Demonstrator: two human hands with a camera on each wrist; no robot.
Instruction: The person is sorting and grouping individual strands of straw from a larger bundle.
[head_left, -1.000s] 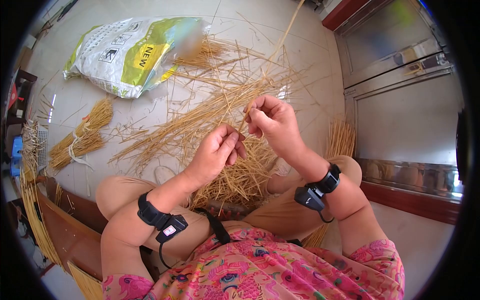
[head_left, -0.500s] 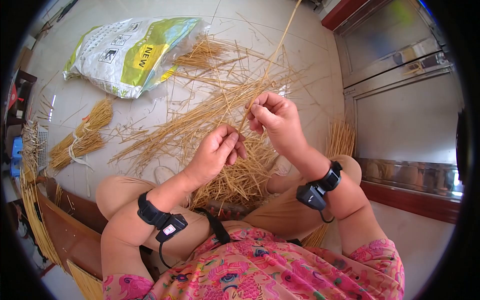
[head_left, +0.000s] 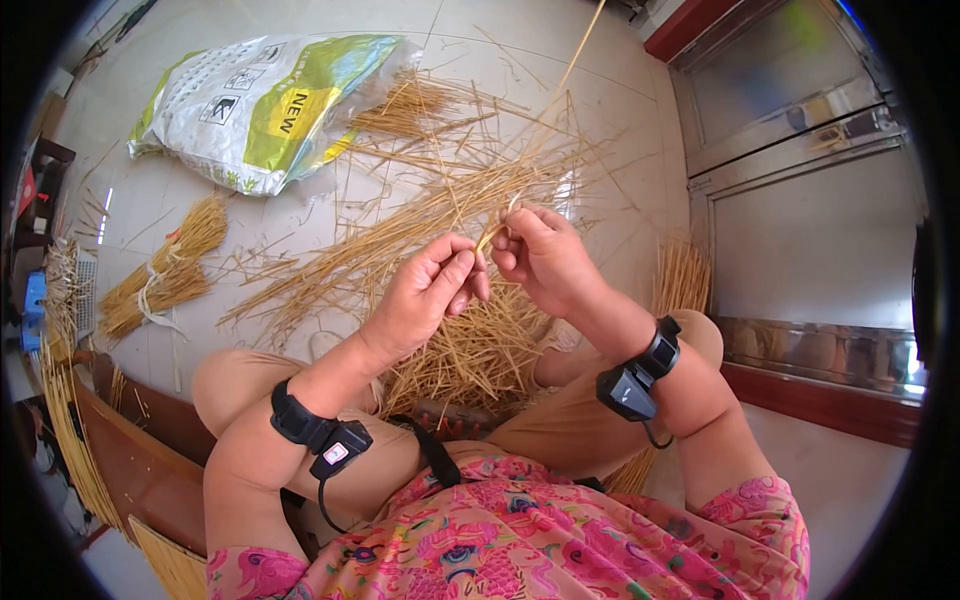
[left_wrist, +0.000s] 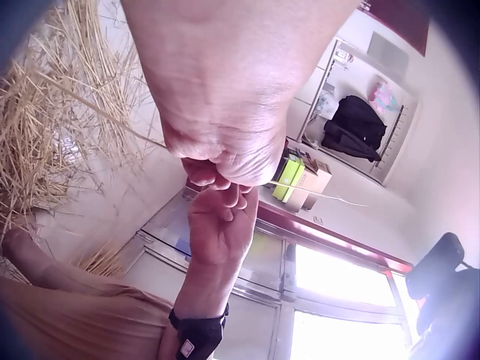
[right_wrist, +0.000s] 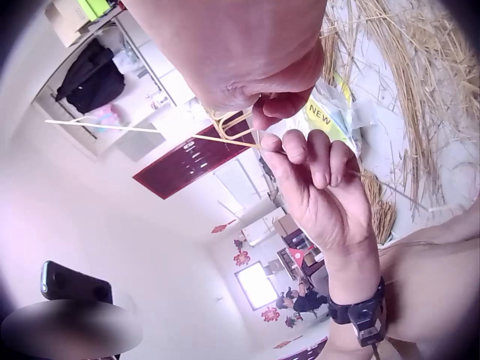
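In the head view, my left hand (head_left: pixel 425 285) and right hand (head_left: pixel 550 260) meet close together in front of me. Thumb and fingers of each pinch a thin yellow straw stalk (head_left: pixel 487 238). A small bent loop of the straw shows at the right fingertips, and the right wrist view shows this folded straw (right_wrist: pixel 229 129) from beneath. One long end of the stalk runs away to the upper right in the head view. Below the hands, a heap of loose straw (head_left: pixel 460 350) lies on the floor between my feet.
Long stalks (head_left: pixel 380 235) lie spread across the tiled floor. A white and green sack (head_left: pixel 220 110) lies behind them, with a tied straw bundle (head_left: pixel 165 265) at the left. More straw (head_left: pixel 682 275) stands by the metal cabinet door (head_left: pixel 820 250) on the right.
My right hand has come down and turned slightly, closer to the left hand. The straw between the fingertips, straighter before, now shows a bent loop. The left hand has barely moved.
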